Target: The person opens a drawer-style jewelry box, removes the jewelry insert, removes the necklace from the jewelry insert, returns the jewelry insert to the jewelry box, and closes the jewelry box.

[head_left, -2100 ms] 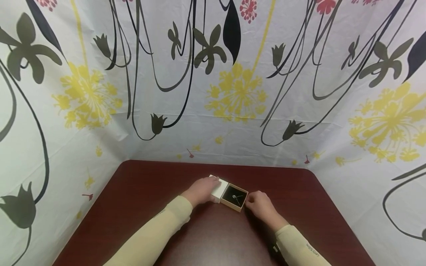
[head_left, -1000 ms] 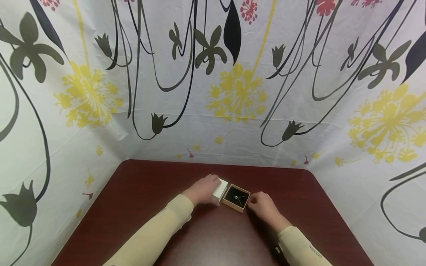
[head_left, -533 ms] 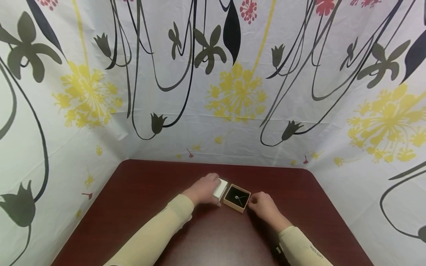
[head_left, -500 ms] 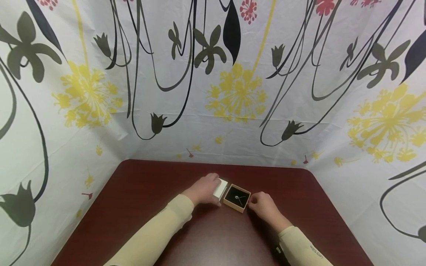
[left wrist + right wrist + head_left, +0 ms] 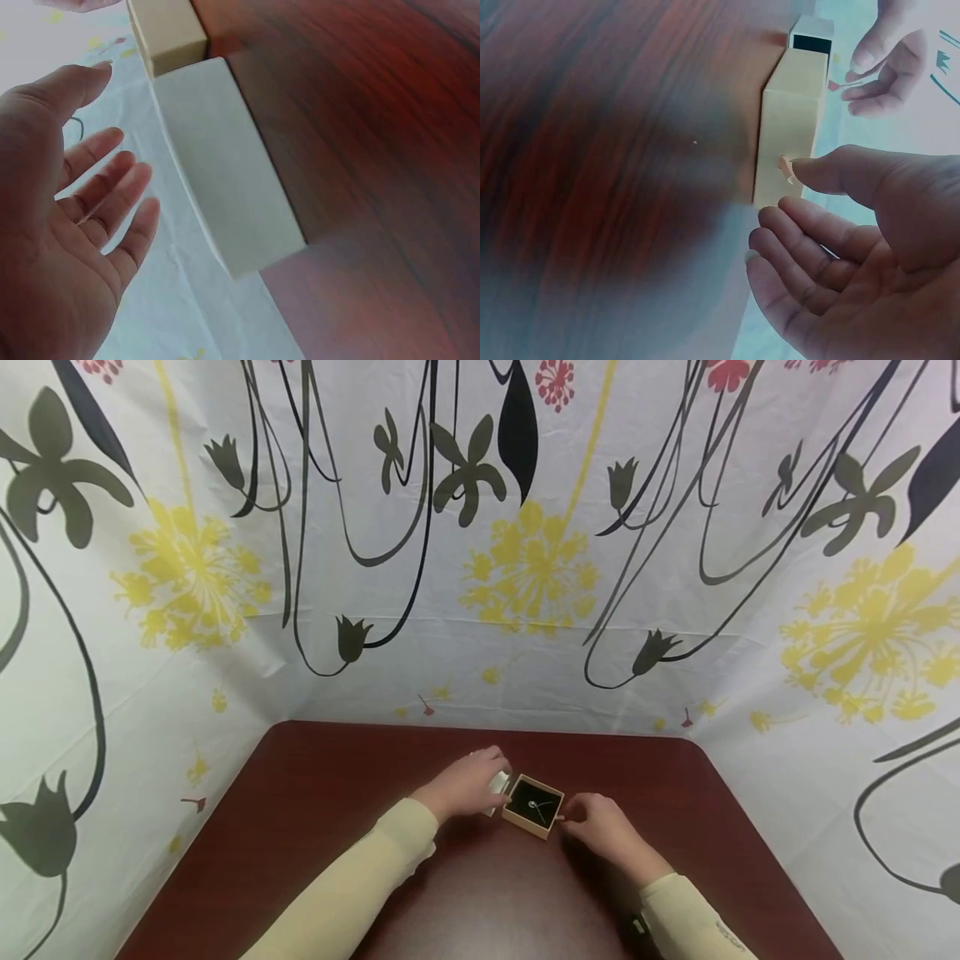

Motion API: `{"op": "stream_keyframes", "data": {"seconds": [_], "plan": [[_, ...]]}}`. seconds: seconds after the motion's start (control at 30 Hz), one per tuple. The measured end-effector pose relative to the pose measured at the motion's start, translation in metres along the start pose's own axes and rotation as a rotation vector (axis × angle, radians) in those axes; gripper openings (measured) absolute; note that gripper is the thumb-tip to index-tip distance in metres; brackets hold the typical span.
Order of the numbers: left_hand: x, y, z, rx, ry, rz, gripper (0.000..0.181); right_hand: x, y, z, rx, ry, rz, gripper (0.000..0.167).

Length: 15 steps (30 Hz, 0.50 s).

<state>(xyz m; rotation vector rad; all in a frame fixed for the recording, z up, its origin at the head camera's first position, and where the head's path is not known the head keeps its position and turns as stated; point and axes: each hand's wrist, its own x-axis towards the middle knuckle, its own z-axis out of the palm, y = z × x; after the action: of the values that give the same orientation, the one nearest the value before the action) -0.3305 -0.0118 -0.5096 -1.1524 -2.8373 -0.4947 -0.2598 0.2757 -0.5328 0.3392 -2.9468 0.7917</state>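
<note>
A white box sleeve [image 5: 498, 782] and a tan jewellery-box drawer [image 5: 522, 827] lie side by side on the table. The drawer has a black lining, and a fine silver-looking pendant necklace [image 5: 533, 805] lies on it. My left hand [image 5: 467, 785] hovers over the sleeve, partly hiding it in the head view. In the left wrist view its fingers are spread and apart from the white sleeve [image 5: 225, 165]. At the drawer's right side is my right hand [image 5: 603, 828]. Its thumb lies against a small pull tab [image 5: 786, 168], the other fingers loosely bent away from the thumb.
The dark reddish-brown wooden table [image 5: 360, 752] has rounded far corners. A white cloth [image 5: 420, 685] with printed flowers hangs behind it and on both sides. A small dark object [image 5: 637, 927] shows beside the right sleeve.
The drawer and sleeve, close together at first, have come apart with a narrow gap. My left hand has lifted and loosened from the sleeve. The right fingers have loosened at the drawer's tab.
</note>
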Motion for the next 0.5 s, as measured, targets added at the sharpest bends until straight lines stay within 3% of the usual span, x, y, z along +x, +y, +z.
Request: {"op": "stream_keyframes", "data": {"seconds": [0.13,0.33,0.5], "plan": [[0.008,0.008,-0.002,0.001,-0.043,0.036,0.045,-0.004,-0.002,-0.006,0.022,-0.013,0.017,0.014],[0.022,0.02,0.002,0.094,-0.104,0.093,0.05,-0.009,-0.003,-0.013,0.028,-0.012,0.042,0.014],[0.032,0.026,0.007,0.165,-0.141,0.095,0.048,-0.012,-0.001,-0.015,0.019,-0.01,0.046,0.015]]}}
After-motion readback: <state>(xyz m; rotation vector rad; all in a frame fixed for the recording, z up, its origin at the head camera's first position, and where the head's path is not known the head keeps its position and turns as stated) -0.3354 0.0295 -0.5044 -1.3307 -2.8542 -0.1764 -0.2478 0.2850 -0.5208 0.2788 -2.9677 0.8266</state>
